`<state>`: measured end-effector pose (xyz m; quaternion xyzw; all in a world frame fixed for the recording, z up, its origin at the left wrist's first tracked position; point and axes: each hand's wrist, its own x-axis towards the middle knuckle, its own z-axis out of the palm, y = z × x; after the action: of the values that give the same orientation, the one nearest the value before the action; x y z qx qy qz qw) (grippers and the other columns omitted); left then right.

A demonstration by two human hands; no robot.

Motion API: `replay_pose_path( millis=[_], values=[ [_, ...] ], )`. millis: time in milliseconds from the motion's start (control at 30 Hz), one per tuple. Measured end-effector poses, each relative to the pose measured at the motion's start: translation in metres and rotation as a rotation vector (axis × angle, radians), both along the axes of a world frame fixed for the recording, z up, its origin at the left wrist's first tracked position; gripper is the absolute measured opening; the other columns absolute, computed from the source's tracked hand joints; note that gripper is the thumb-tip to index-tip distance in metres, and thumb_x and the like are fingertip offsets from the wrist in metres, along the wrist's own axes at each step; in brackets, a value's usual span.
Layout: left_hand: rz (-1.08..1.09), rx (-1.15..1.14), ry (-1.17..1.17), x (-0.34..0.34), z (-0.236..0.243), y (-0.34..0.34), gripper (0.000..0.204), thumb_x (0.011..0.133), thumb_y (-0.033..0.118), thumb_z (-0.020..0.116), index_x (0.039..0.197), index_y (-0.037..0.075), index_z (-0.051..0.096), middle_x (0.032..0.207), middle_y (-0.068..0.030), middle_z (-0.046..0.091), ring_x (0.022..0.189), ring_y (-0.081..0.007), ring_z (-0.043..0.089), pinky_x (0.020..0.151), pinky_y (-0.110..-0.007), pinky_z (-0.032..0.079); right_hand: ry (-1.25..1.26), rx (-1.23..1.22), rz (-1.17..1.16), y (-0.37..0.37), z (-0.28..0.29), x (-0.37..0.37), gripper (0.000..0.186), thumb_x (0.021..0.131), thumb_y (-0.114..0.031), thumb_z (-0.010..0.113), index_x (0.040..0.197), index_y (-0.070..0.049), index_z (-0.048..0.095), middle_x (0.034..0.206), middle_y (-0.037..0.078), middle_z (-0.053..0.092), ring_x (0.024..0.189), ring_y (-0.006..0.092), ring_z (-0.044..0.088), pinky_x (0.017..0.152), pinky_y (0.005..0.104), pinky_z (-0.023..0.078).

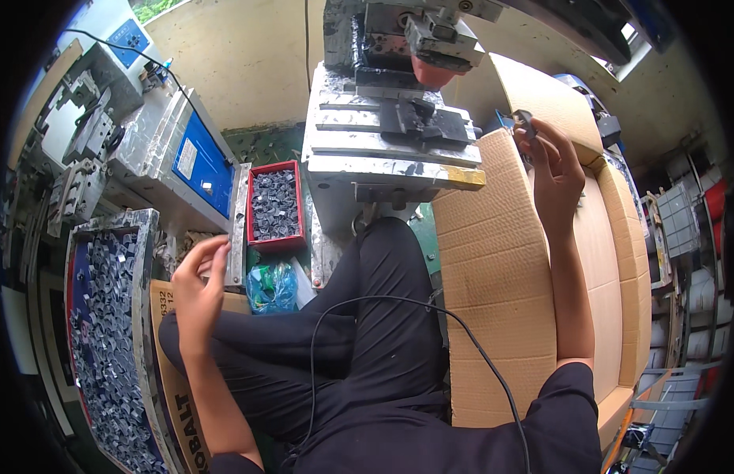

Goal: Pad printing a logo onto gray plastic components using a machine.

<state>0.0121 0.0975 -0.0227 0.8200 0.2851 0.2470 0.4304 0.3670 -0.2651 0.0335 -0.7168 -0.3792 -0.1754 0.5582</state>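
1. While it is raised at the upper right of the frame, the right hand point(555, 170) pinches a small dark part point(526, 120) between its fingertips, above the open cardboard box point(501, 268).
2. The left hand point(197, 288), at the lower left, is loosely curled with fingers apart and grasps nothing visible.
3. Just left of it lies a tray of grey parts point(106, 332).
4. A red bin point(274, 205) of similar parts sits left of centre, beside the metal press machine point(394, 118) at top centre.
5. A black cable point(398, 304) crosses the lap.
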Motion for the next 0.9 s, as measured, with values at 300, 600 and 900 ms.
replay_pose_path(
  millis=[300, 600, 900],
  values=[
    [-0.435, 0.339, -0.422, 0.181, 0.101, -0.065, 0.024, 0.102, 0.006, 0.067, 0.123, 0.006, 0.077, 0.112, -0.0118, 0.080, 0.100, -0.0203, 0.075, 0.087, -0.034, 0.055, -0.191, -0.242, 0.119, 0.077, 0.062, -0.039, 0.021, 0.094, 0.001, 0.076, 0.113, -0.007, 0.082, 0.105, 0.008, 0.079, 0.093, 0.0150, 0.077, 0.080, 0.0289, 0.064],
    [-0.371, 0.326, -0.315, 0.222, 0.074, -0.076, 0.023, 0.105, 0.010, 0.062, 0.121, 0.001, 0.075, 0.106, -0.0163, 0.076, 0.087, -0.0228, 0.071, 0.085, -0.036, 0.055, -0.302, -0.340, 0.108, 0.093, 0.045, -0.041, 0.018, 0.092, 0.000, 0.077, 0.110, 0.000, 0.080, 0.096, 0.015, 0.077, 0.079, 0.0234, 0.075, 0.070, 0.0327, 0.058],
    [-0.412, 0.440, -0.319, 0.221, 0.070, -0.074, 0.029, 0.106, 0.016, 0.058, 0.128, 0.004, 0.072, 0.119, -0.0191, 0.074, 0.116, -0.0379, 0.067, 0.106, -0.044, 0.049, -0.361, -0.372, 0.104, 0.097, 0.045, -0.044, 0.020, 0.091, 0.001, 0.076, 0.111, 0.001, 0.079, 0.097, 0.016, 0.077, 0.082, 0.0289, 0.076, 0.074, 0.0357, 0.059]
  ],
)
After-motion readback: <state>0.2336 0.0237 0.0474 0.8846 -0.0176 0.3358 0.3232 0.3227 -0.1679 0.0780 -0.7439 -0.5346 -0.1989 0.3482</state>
